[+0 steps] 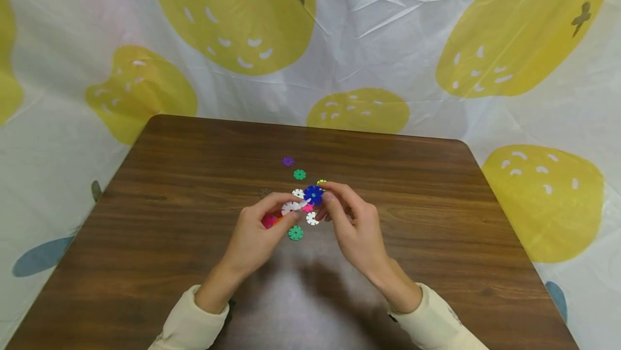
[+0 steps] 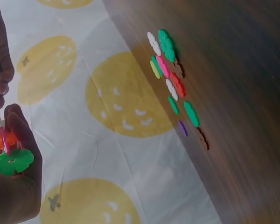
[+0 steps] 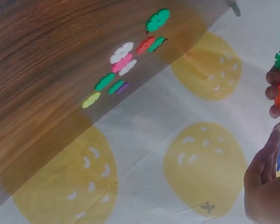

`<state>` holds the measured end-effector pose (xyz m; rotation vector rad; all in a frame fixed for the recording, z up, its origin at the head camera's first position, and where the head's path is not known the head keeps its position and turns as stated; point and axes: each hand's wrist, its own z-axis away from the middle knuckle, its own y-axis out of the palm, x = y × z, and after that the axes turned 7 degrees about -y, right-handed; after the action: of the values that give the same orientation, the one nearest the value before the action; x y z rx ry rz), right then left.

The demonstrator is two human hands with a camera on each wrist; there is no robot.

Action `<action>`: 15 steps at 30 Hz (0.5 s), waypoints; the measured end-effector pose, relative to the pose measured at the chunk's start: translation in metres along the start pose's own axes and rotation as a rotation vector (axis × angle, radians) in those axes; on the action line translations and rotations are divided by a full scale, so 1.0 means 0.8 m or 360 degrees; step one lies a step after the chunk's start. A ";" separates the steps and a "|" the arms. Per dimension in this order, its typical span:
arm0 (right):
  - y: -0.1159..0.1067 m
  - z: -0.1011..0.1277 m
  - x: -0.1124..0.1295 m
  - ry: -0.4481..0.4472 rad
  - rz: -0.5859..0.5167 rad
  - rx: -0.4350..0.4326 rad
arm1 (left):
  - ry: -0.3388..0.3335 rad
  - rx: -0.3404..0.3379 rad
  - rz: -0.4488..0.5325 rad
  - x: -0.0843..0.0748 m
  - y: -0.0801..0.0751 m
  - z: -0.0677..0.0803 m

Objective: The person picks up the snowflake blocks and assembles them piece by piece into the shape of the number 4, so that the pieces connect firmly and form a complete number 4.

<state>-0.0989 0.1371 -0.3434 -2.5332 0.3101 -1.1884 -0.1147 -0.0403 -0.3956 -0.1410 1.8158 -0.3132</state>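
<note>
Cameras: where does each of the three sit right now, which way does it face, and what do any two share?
Head: above, looking forward and down at the wooden table; shows left hand, right hand with blue disc, both sleeves.
Left wrist: beside the left hand, facing loose discs on the table; the hand holds joined discs.
Right wrist: beside the right hand, facing the same discs.
Shared: the disc cluster and fruit-print cloth.
</note>
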 end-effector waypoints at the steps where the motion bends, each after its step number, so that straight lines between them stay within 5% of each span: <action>1: -0.001 0.000 -0.001 -0.0005 0.0015 0.0006 | -0.0008 -0.0007 0.0017 0.001 -0.001 0.000; 10: -0.007 0.009 -0.046 -0.0056 0.0334 -0.0005 | -0.0024 -0.0035 -0.0002 0.002 -0.005 0.000; 15: -0.009 0.015 -0.066 0.0042 0.0493 0.0102 | -0.0019 -0.0041 -0.0020 0.003 -0.005 0.001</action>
<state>-0.1224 0.1633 -0.3853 -2.3106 0.6343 -1.0917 -0.1150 -0.0450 -0.3969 -0.1718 1.8082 -0.2973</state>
